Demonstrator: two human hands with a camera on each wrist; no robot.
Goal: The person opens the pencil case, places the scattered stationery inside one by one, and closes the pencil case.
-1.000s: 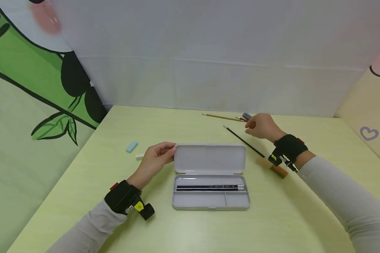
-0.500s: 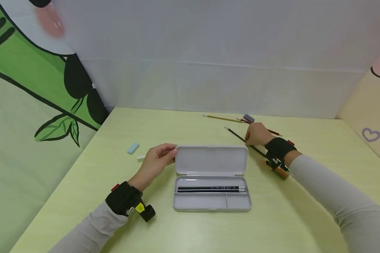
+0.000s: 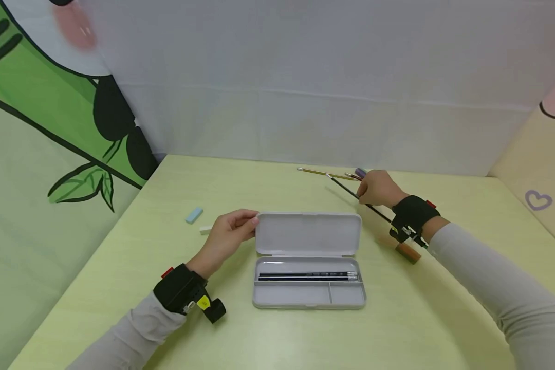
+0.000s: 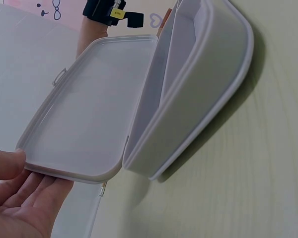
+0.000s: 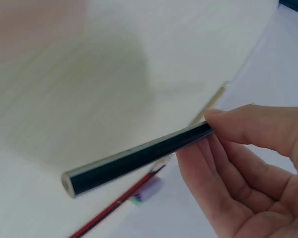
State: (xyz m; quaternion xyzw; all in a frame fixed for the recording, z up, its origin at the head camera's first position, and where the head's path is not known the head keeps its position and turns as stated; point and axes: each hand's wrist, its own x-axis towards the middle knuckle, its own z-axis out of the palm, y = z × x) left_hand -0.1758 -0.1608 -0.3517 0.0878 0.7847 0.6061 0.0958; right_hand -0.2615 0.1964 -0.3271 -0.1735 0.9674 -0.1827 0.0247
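At the bottom of the head view, a grey sleeve (image 3: 134,326) enters from the left and another grey sleeve (image 3: 504,293) from the right, each ending in a black wristband. Just below the centre of the frame, an open, pale grey, rectangular pencil case (image 3: 291,295) rests on a pale yellow-green tabletop (image 3: 305,344). Dark pencils with whitish ends (image 3: 300,276) lie side by side in its long rear compartment; a short wall divides the front strip in two. The hinged, pale grey, round-cornered lid (image 3: 308,234) stands raised behind. At centre left, the left hand (image 3: 224,237) pinches the lid's upper left corner, thumb on the rim and fingers behind.

Right of the case, an orange-brown block (image 3: 408,253) lies below the right wrist; what it is cannot be told. Left of the lid are a white block (image 3: 205,229), partly behind the left hand, and a light blue oblong block (image 3: 194,215).

Farther up, right of centre, the right hand (image 3: 380,188) pinches a slim black pencil (image 5: 139,158) between thumb and fingers. Its white-tipped end points to the upper left, raised off the table. Beyond the hand lie a red-and-black pencil (image 5: 120,201), a yellow pencil (image 3: 324,173) and a small purple block (image 3: 360,172). A whitish cloth backdrop (image 3: 324,77) fills the top.
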